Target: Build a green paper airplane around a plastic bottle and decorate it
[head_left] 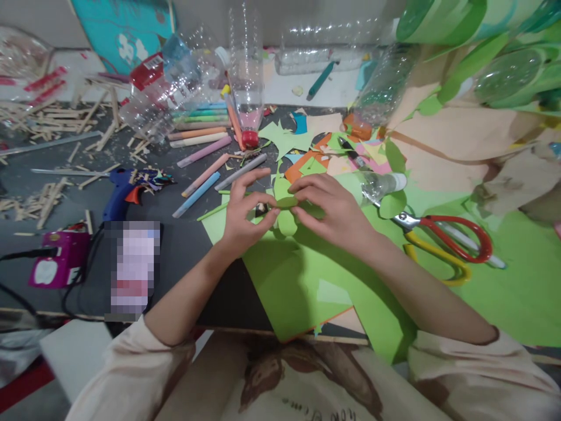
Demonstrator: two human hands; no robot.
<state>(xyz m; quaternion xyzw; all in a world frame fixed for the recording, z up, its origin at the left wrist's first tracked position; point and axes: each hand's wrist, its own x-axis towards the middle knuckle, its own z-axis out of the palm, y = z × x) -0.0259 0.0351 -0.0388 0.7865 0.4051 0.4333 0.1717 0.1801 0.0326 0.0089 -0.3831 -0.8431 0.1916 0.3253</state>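
Note:
Between my two hands, over the table, is a small green paper cutout (287,217) with rounded lobes. My left hand (248,213) pinches its left side between thumb and forefinger. From the other side, the thumb and fingertips of my right hand (328,206) close on its right edge. Beneath them lie large green paper sheets (280,280). A pair of scissors (438,237) with one red and one yellow handle rests to the right of my right hand. Thin green strips (214,209) lie just left of my left hand.
At left are a blue glue gun (118,193), a purple power adapter (56,257), a phone (134,269) and scattered wooden sticks (48,199). Markers (205,152) and clear plastic bottles (246,70) sit behind my hands. Paper scraps (322,126) and green-decorated bottles (508,76) crowd the back right.

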